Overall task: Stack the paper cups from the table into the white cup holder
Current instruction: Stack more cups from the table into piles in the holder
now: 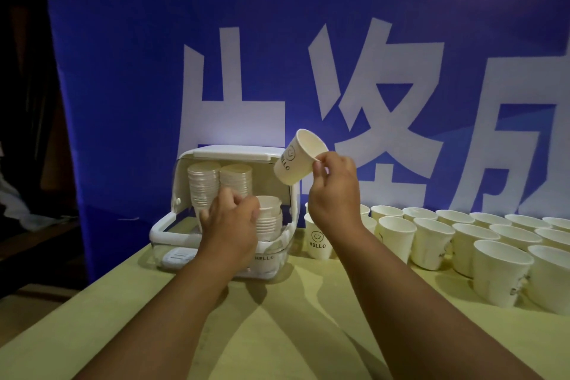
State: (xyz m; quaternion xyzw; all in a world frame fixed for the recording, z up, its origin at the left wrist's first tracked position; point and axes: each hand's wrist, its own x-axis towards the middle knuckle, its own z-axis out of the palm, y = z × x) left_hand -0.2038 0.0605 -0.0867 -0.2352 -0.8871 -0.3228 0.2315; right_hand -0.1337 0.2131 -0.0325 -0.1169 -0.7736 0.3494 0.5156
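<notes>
head view. (a) the right grip (334, 191) is held above the right shoulder of the white cup holder (234, 153). it pinches the rim of a single paper cup (294, 163) between thumb and forefinger. the cup hangs in the air, tilted, its mouth turned up and to the right, its smiley and "hello" print facing me. (b) the left grip (231, 220) is inside the holder's open front, fingers curled against the top cup of a short stack (270, 222). that stack stands mouth-up at the front right of the holder. from here i cannot tell whether the fingers clasp the stack or only lie against it. (c) behind the left grip, two tall stacks (205, 185) stand side by side at the back left of the holder, flat bottoms uppermost, their tops just under the holder's white top. (d) the holder's clear lower tray (277, 259) rests on the pale desk (277, 333), and a "hello" print shows through its front wall. (e) to the right of the holder, the loose cups (431, 237) stand mouth-up in crowded rows along the desk, touching or nearly touching one another. the nearest cup (317, 241) to the holder shows the same smiley and "hello". (f) a blue banner (138, 71) with large white characters hangs behind the desk. the far left of the view is too dark for me to make anything out.
</notes>
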